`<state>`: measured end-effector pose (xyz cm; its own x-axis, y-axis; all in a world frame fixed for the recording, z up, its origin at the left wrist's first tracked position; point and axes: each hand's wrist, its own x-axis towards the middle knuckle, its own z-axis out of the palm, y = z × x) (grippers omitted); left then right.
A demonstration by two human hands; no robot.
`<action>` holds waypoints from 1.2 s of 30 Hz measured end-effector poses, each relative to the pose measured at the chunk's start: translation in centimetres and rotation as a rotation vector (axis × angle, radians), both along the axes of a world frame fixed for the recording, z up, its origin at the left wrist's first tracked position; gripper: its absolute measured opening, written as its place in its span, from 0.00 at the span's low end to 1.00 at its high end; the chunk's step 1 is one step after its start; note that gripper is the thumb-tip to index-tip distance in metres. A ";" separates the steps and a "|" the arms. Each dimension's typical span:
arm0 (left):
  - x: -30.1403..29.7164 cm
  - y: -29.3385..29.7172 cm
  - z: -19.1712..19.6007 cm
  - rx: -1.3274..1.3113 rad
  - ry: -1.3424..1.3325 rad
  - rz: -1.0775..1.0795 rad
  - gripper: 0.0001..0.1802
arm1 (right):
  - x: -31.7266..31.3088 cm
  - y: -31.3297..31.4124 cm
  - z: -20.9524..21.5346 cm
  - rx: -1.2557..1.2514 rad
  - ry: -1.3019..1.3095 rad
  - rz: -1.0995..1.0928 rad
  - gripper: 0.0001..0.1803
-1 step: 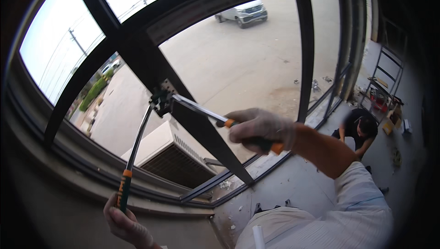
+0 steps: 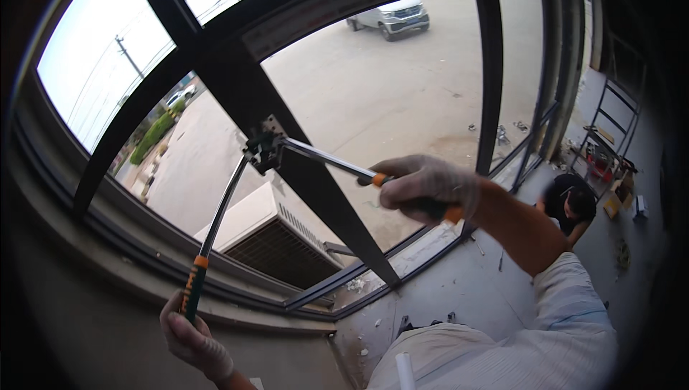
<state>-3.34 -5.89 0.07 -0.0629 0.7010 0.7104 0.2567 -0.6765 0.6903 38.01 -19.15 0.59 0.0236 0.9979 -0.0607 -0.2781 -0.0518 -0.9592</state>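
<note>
A pair of bolt cutters (image 2: pixel 224 207) with long silver arms and green-and-orange handles reaches up to the dark metal frame post (image 2: pixel 319 207). Its dark head (image 2: pixel 264 152) is at the post, beside a small metal plate (image 2: pixel 272 124) with holes; what lies between the jaws is too small to make out. My left hand (image 2: pixel 192 340), in a thin pale glove, is closed around the lower handle. Gloved alike, my right hand (image 2: pixel 434 185) grips the other handle. The two handles are spread wide apart.
An outdoor air-conditioner unit (image 2: pixel 276 236) stands beyond the frame, and a white vehicle (image 2: pixel 398 17) farther out. At the right a person in dark clothes (image 2: pixel 570 203) crouches near a ladder (image 2: pixel 610 114) and several boxes (image 2: pixel 621 193). Bits of debris (image 2: pixel 364 352) lie on the floor.
The view has shifted slightly, so the frame sits farther right. Both hands keep their grip, and the bolt cutter handles look a little farther apart.
</note>
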 end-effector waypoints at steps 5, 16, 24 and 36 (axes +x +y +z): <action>-7.1 8.7 0.7 -0.005 -0.150 -0.068 0.27 | 6.0 1.8 0.8 0.036 -0.167 0.026 0.39; -3.6 8.0 1.6 0.048 -0.020 0.026 0.26 | 10.2 2.6 2.1 -0.016 -0.432 -0.022 0.38; -5.6 12.6 2.2 -0.031 -0.074 -0.011 0.27 | 10.8 3.4 4.0 -0.090 -0.715 -0.039 0.34; -0.2 3.9 1.2 -0.013 -0.171 0.117 0.25 | 1.5 1.4 -0.2 -0.037 -0.115 -0.021 0.27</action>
